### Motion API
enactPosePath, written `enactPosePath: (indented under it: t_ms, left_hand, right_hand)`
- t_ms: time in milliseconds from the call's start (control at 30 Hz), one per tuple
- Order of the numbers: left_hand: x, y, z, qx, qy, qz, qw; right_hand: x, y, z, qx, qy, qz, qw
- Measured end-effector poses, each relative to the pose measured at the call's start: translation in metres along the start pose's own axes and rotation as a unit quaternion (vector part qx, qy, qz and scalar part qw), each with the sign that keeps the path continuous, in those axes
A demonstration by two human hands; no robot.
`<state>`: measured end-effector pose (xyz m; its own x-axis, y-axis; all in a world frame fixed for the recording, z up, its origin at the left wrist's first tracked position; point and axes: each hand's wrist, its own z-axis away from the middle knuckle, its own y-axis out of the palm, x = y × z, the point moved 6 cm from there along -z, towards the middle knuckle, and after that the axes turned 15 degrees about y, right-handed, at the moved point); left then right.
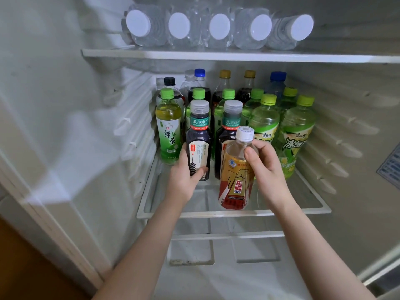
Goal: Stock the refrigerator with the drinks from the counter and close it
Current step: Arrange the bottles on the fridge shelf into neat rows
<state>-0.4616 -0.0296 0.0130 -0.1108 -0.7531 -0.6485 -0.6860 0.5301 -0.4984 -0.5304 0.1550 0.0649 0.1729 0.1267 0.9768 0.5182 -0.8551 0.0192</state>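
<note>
- The gold-labelled bottle [234, 180], with a white cap and amber drink, is at the front of the refrigerator's middle shelf [216, 214]. It leans a little and its base is close to the front rim. I cannot tell whether the base rests on the glass.
- The right hand [267, 169] grasps it high up, fingers [251, 153] curled round the shoulder just below the cap.
- The left hand [184, 185] grips the dark tea bottle [199, 148] low on its label, with the thumb across the front. This bottle stands upright just left of the gold one.
- A second dark bottle [229, 128] stands directly behind the gold one.
- A green tea bottle [168, 131] stands at the left and pale green bottles [296, 135] crowd the right. Darker bottles fill the back rows, so only the front strip is free.
- On the upper shelf [216, 55], water bottles [179, 27] lie on their sides, caps outward.
- Risk: with the grip so near the cap, the base could swing and knock the second dark bottle into the rows behind.
- Risk: if the gold bottle is let go while leaning near the rim, it may topple forward off the shelf.
- Risk: if either front bottle ends up overhanging the rim, the door may strike it and fail to close.
</note>
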Motion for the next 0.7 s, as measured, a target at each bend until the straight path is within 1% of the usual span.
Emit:
enactPosePath:
  t_ms: [133, 233, 300, 400, 433, 500, 600, 667, 700]
  left_hand:
    - [0.001, 0.001, 0.001, -0.002, -0.004, -0.005, 1.0]
    - [-0.003, -0.002, 0.005, -0.014, -0.008, 0.021, 1.0]
    - [-0.008, -0.011, 0.012, -0.061, 0.003, 0.032, 0.998]
    - [-0.024, -0.028, 0.028, -0.168, 0.048, 0.031, 0.984]
    - [-0.029, -0.029, 0.034, -0.183, 0.052, 0.042, 0.981]
    - [-0.044, -0.02, 0.044, -0.165, 0.062, 0.067, 0.982]
    - [-0.067, 0.006, 0.055, -0.094, 0.1, 0.099, 0.986]
    - [-0.077, 0.025, 0.06, -0.061, 0.107, 0.097, 0.988]
    - [-0.08, 0.033, 0.061, -0.051, 0.101, 0.083, 0.99]
  right_hand:
    - [0.001, -0.002, 0.001, -0.003, -0.003, 0.005, 1.0]
    - [0.003, -0.004, 0.001, -0.003, -0.004, 0.018, 1.0]
    - [0.004, -0.003, 0.001, -0.004, -0.004, 0.023, 1.0]
    - [0.006, -0.003, 0.001, -0.011, 0.0, 0.025, 1.0]
    - [0.005, -0.004, 0.001, -0.012, 0.002, 0.025, 1.0]
    - [0.0, -0.009, 0.001, -0.025, 0.015, 0.012, 0.999]
    - [-0.018, -0.027, 0.005, -0.095, 0.055, -0.045, 0.993]
    - [-0.035, -0.039, 0.011, -0.144, 0.081, -0.054, 0.985]
    - [-0.045, -0.044, 0.014, -0.156, 0.098, -0.049, 0.982]
